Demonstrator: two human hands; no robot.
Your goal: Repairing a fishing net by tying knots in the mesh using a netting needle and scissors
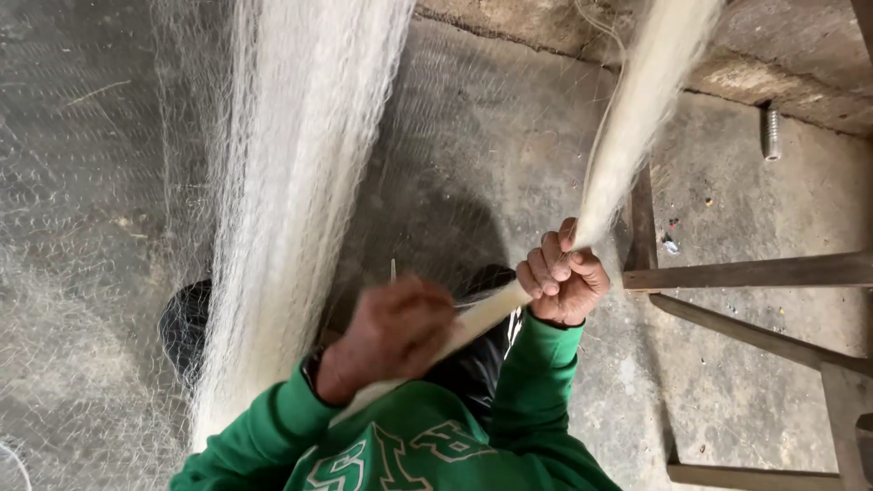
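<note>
Green sleeves (536, 364) come up from the bottom edge, and the left hand (396, 332), blurred, lies over a gathered bundle of pale netting (482, 314) with its fingers apparently curled about it, though I cannot tell how tightly. Just beyond, the right hand (564, 277) has its fingers wrapped shut around the same bundle, which rises from that fist as a thick white rope toward the top right. Farther off, loose net (291, 182) hangs like a curtain at left above the concrete floor (727, 400), with a wooden frame (755, 273) at right.
</note>
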